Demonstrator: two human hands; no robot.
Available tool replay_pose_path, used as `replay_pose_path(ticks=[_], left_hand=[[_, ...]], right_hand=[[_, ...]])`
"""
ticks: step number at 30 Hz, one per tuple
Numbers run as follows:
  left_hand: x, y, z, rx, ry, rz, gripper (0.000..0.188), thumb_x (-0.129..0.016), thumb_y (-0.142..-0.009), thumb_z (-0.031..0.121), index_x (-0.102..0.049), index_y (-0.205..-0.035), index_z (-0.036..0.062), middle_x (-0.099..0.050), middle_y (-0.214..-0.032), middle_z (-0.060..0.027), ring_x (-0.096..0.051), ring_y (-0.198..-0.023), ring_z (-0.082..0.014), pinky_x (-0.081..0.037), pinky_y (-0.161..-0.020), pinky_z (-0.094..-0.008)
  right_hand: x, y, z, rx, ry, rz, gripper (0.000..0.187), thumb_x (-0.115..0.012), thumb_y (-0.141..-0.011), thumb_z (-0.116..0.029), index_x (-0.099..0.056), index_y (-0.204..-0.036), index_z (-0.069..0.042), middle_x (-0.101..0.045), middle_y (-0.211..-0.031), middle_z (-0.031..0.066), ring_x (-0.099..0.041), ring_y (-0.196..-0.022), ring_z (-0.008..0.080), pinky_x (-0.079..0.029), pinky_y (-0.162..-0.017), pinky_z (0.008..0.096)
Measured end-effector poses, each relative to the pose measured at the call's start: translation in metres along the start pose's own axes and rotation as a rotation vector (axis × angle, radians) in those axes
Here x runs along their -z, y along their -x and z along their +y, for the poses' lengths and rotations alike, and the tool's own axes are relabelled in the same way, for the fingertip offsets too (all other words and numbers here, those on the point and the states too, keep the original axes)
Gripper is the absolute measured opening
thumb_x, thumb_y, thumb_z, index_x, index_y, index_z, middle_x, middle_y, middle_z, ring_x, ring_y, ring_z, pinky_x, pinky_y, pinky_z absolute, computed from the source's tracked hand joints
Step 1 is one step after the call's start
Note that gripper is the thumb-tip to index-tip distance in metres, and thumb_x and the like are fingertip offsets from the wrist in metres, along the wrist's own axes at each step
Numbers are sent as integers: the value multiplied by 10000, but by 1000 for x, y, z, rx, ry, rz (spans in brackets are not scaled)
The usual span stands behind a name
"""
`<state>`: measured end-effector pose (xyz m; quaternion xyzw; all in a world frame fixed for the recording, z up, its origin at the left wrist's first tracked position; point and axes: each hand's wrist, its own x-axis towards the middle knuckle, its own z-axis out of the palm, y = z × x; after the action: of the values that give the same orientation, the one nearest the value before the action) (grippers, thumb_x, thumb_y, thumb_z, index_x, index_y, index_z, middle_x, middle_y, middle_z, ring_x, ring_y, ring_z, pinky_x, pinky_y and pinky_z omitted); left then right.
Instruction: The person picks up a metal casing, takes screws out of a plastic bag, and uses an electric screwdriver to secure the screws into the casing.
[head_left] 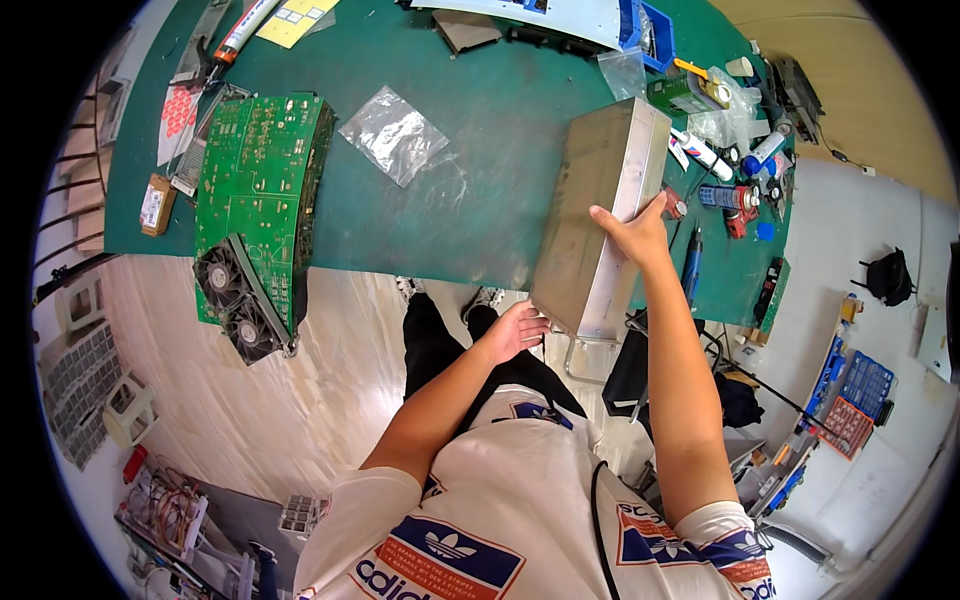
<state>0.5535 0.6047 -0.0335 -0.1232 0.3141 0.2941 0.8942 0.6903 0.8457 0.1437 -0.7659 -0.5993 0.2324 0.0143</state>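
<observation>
A long grey metal case [585,215] lies at the right part of the green table, its near end sticking out past the table's front edge. My right hand [635,232] grips it from above, the thumb on its top face and the fingers across toward its right side. At the near left corner is my left hand [516,332], palm turned up and fingers stretched out by the case's end; whether they touch it I cannot tell. On the left of the table lies a green circuit board assembly [255,180] with two black fans [235,300] at its near end.
A clear plastic bag [394,135] lies mid-table on the green mat [440,225]. Right of the case are a green can [688,93], a white tube [708,157], a spray can [725,196] and a blue screwdriver [692,265]. A small cardboard box [157,205] sits at the left edge.
</observation>
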Motion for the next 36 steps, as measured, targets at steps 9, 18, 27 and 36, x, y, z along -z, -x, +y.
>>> replay_pose_path(ticks=[9, 18, 27, 36], left_hand=[[-21, -25, -28, -106, 256, -190, 820, -551, -943, 675, -404, -1483, 75, -497, -1444, -117, -508, -1301, -262, -401, -1122, -489], [-49, -67, -65, -282, 490, -251, 767, -615, -935, 619, -418, -1484, 120, -509, -1453, -109, -506, -1315, -285, -417, -1098, -527], [-42, -67, -83, -439, 405, -166, 753, -673, -918, 553, -433, -1477, 108, -554, -1428, -112, -521, -1310, -287, -396, -1121, -525], [38, 42, -49, -708, 122, 81, 782, -687, -918, 538, -413, -1486, 76, -569, -1422, -105, -571, -1276, -286, -437, -1081, -489]], right_hand=[[14, 2, 6, 22, -150, -14, 892, -873, -664, -387, -392, -1274, 54, -636, -1124, 208, -667, -984, 296, -540, -861, 384], [37, -11, 54, 36, -543, -178, 711, -826, -753, -251, -438, -1293, 1, -640, -1088, 141, -672, -897, 216, -563, -750, 366], [28, -10, 95, 49, -793, -286, 708, -791, -779, -173, -447, -1367, 21, -640, -1202, 163, -652, -1078, 256, -523, -930, 365], [-80, 16, 65, 152, -1045, -370, 757, -756, -828, -191, -389, -1469, -31, -683, -1038, 47, -675, -827, 159, -563, -697, 282]])
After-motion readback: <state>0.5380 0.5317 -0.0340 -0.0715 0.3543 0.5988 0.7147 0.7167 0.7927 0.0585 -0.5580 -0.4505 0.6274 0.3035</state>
